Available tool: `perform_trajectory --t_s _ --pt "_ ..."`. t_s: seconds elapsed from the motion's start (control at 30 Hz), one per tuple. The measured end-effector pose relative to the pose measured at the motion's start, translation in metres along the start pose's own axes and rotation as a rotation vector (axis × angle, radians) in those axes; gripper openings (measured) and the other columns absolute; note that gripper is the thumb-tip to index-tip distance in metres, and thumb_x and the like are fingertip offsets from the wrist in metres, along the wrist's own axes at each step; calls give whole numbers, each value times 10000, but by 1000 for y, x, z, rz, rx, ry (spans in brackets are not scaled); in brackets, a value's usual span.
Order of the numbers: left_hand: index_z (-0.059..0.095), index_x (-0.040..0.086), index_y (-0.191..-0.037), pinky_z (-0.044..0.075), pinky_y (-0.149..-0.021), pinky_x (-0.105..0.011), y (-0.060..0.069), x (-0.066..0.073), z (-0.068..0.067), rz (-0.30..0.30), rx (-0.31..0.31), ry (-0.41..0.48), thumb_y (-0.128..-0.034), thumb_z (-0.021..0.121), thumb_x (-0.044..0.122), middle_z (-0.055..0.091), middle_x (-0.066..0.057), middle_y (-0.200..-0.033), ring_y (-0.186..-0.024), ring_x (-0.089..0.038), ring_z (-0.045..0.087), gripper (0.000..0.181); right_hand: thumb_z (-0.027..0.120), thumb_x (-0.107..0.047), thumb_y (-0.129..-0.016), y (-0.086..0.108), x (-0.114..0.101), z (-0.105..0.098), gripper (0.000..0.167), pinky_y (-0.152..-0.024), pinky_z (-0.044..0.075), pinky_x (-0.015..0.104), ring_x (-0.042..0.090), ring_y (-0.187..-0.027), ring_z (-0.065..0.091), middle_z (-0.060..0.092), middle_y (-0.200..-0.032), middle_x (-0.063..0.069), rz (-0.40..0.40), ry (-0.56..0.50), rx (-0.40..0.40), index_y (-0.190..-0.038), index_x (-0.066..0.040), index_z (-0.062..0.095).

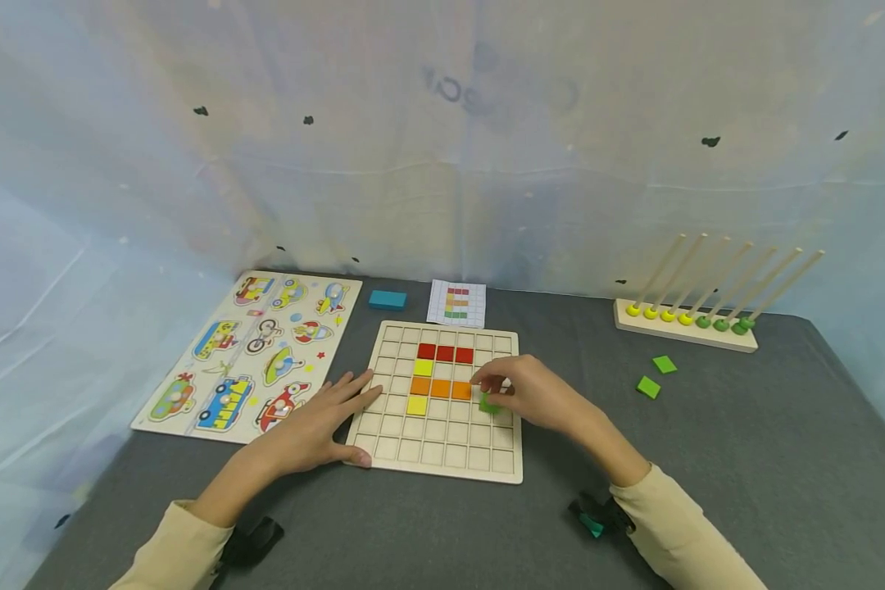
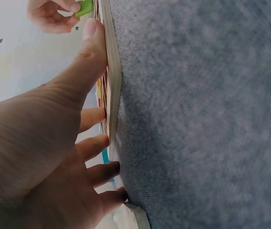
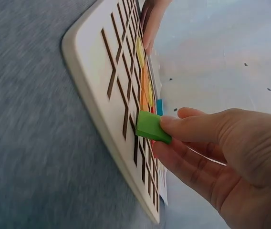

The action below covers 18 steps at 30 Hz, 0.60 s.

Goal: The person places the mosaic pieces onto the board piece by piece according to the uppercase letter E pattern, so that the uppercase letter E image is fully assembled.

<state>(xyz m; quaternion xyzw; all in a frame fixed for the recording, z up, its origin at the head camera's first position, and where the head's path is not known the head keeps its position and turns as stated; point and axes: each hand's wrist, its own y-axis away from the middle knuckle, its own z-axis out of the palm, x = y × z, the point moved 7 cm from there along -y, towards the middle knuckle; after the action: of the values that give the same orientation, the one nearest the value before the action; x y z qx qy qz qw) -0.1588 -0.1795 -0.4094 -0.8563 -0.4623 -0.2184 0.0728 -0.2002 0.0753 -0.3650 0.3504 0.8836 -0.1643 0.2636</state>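
Observation:
A wooden grid board (image 1: 433, 453) lies on the table with a row of red tiles (image 1: 446, 353), a row of orange tiles (image 1: 440, 388) and two yellow tiles (image 1: 416, 405) set in its squares. Against the board's left edge rests my left hand (image 1: 302, 434), its fingers spread and its thumb at the near corner. My right hand (image 1: 538, 393) pinches a green tile (image 3: 150, 126) between thumb and fingers, over the right part of the board. Whether that tile touches the board is hard to tell. Two more green tiles (image 1: 648, 388) lie loose on the right.
Behind the board are a paper pattern card (image 1: 475, 306) and a blue block (image 1: 388, 300). A vehicle picture puzzle (image 1: 247, 360) lies to the left, partly under my left hand's reach. At the back right stands a peg rack (image 1: 686, 330) with yellow and green beads.

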Motion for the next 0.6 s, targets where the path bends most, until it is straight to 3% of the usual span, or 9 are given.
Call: perform_trajectory --t_s 0.33,0.6 --pt "343 127 -1538 163 -1153 -619 1 0 0 -9 -6 1 -751 682 656 195 -141 -1617 -1464 -432 147 1007 736 -23 -863 -23 -25 21 237 -761 547 270 97 -839 619 715 -960 24 -82 -9 -25 -1099 -44 720" --pt "350 127 -1535 167 -1145 -633 0 1 -1 -11 -5 4 -750 682 659 197 -140 -1616 -1461 -442 148 1005 736 -2 -857 -35 -41 22 233 -755 536 232 81 -819 623 721 -942 29 -112 -21 -23 -1085 -50 728"
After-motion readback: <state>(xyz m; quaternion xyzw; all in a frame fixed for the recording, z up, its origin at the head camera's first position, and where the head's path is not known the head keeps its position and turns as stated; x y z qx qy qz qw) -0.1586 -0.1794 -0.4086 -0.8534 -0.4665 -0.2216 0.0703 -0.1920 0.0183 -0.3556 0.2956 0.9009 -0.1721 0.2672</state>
